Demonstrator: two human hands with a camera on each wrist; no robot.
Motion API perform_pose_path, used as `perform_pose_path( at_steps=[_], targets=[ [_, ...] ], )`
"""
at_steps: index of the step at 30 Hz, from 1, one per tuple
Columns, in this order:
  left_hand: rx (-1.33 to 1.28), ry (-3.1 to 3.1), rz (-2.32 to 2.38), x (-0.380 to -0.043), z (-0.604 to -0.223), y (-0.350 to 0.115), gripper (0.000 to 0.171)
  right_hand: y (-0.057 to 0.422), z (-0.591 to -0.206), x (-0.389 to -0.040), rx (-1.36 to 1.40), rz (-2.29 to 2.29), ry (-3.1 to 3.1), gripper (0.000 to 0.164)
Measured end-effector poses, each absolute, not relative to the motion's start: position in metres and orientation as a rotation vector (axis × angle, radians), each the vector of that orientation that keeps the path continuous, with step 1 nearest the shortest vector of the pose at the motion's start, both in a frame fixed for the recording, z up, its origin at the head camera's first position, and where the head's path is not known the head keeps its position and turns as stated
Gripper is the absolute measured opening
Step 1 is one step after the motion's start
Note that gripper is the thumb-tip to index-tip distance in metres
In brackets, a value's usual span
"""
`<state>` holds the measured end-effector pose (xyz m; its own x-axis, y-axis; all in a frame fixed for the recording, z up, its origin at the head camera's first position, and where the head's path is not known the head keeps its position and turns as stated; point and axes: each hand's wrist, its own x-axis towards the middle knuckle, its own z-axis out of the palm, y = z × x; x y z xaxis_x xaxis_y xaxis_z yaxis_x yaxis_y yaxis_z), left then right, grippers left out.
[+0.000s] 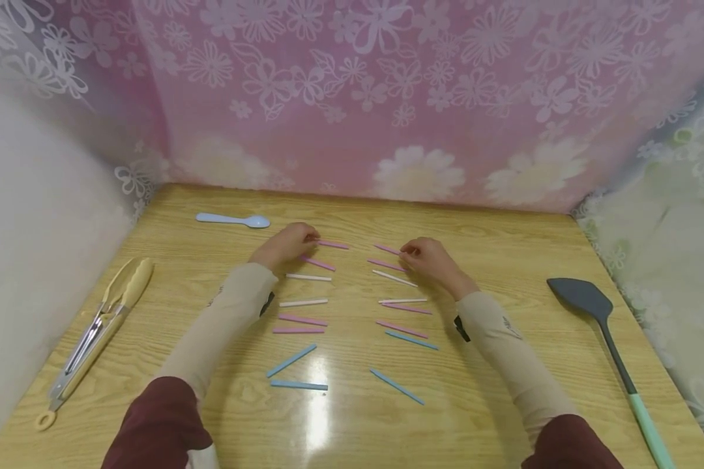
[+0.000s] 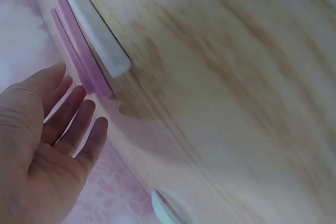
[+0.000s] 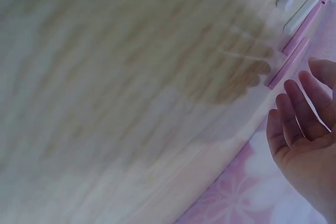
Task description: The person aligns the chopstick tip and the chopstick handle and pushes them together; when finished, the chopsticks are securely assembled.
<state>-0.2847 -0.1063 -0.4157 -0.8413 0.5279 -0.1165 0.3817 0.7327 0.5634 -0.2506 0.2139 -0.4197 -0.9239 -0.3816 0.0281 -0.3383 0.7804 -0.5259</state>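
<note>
Two columns of thin sticks lie flat on the wooden table. At the far end of the left column, my left hand (image 1: 287,243) is beside the end of a pink stick (image 1: 336,245), fingers loosely bent with no grip on it. A second pink stick (image 2: 84,40) and a white stick (image 2: 97,30) lie alongside in the left wrist view. Opposite, my right hand (image 1: 433,259) is at the outer end of the right column's farthest pink stick (image 1: 386,249). In the right wrist view its fingers curve loosely, apart from the pink stick (image 3: 289,64). Whether either hand touches a stick is unclear.
A pale blue spoon (image 1: 234,220) lies back left. Tongs (image 1: 102,326) lie along the left side, and a dark spatula (image 1: 610,339) with a green handle along the right. Several blue sticks (image 1: 298,385) lie nearer. A pink flowered cloth (image 1: 352,130) hangs behind the table.
</note>
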Motion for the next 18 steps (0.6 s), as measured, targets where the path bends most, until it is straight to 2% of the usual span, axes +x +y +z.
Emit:
perform_pose_path(
  at_steps=[18],
  targets=[
    [0.726, 2.68, 0.701, -0.291, -0.425, -0.097, 0.023, 0.203, -0.426, -0.262, -0.566, -0.69, 2.83, 0.021]
  ],
)
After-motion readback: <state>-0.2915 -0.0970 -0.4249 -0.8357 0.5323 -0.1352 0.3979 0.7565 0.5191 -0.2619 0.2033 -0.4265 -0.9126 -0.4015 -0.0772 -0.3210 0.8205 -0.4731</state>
